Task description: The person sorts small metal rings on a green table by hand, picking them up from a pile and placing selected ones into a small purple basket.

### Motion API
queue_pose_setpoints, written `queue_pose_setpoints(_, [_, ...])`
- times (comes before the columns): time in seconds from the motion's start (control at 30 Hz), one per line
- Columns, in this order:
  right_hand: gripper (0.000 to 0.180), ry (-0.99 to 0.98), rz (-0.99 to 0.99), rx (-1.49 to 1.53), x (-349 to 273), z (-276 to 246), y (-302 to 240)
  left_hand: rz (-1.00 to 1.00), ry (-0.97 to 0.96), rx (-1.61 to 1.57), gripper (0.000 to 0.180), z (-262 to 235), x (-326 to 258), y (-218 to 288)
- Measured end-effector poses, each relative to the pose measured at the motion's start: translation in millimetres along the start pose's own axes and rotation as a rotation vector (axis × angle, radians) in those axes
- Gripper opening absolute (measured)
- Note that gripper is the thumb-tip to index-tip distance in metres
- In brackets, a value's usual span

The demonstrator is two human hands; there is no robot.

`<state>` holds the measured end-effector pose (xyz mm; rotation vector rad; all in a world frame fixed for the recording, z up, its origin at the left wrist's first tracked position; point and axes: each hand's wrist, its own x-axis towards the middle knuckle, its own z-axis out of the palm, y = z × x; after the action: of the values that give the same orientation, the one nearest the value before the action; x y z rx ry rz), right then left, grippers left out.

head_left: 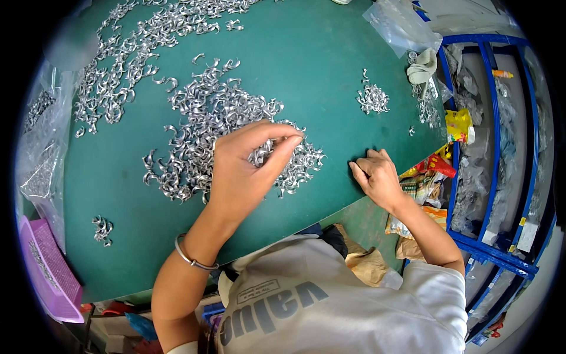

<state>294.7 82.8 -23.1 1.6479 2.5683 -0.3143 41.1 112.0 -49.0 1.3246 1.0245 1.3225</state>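
My left hand (244,171) pinches little silver metal hooks (259,154) over the big pile (224,127) on the green surface (330,76). My right hand (377,177) rests flat, fingers together, near the edge.

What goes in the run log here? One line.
left hand: pinching clips over pile | right hand: flat on mat | bracelet on left wrist

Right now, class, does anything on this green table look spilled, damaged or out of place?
Nothing stands out. Small curved metal clips lie in loose heaps across the green table. The left hand pinches over the nearest heap; the right hand rests flat on bare table.
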Motion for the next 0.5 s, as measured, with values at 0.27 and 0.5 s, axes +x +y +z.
queue_pose_setpoints(0.27, [0.026, -0.036, 0.209, -0.042, 0.5, 2.9, -2.9, -0.036, -0.030, -0.032, 0.008, -2.4, -0.6, 1.9])
queue_pose_setpoints(0.5, [0.026, 0.133, 0.132, -0.244, 0.0, 10.0, -12.1, -0.025, -0.018, -0.053, 0.009, -1.5, -0.7, -1.6])
